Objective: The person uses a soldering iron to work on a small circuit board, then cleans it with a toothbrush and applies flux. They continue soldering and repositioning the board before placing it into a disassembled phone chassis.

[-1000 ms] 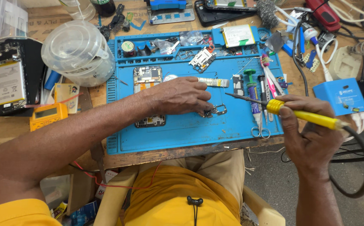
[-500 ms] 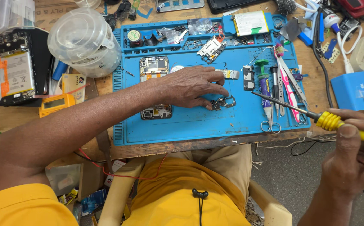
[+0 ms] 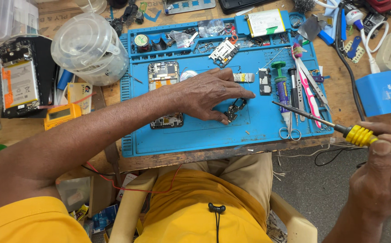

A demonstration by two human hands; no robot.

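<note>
My left hand [image 3: 211,94] lies palm down on the blue work mat [image 3: 195,137], its fingertips pinning a small dark circuit part [image 3: 234,109] near the mat's middle. My right hand [image 3: 379,180] is off the bench at the lower right, shut on the yellow handle of a soldering iron [image 3: 359,135]. The iron's thin metal tip [image 3: 276,103] points left, hanging over the mat's right side, a hand's width from the circuit part. A phone board [image 3: 164,74] lies just beyond my left wrist.
Tweezers, small scissors [image 3: 290,132] and a green-capped syringe [image 3: 280,83] lie on the mat's right edge. A clear plastic tub [image 3: 87,47] and an opened phone [image 3: 19,83] sit at the left. A blue box [image 3: 384,92] and cables crowd the right.
My right hand has drawn the soldering iron back to the right and downward, away from the circuit part. My left hand keeps pressing on the part.
</note>
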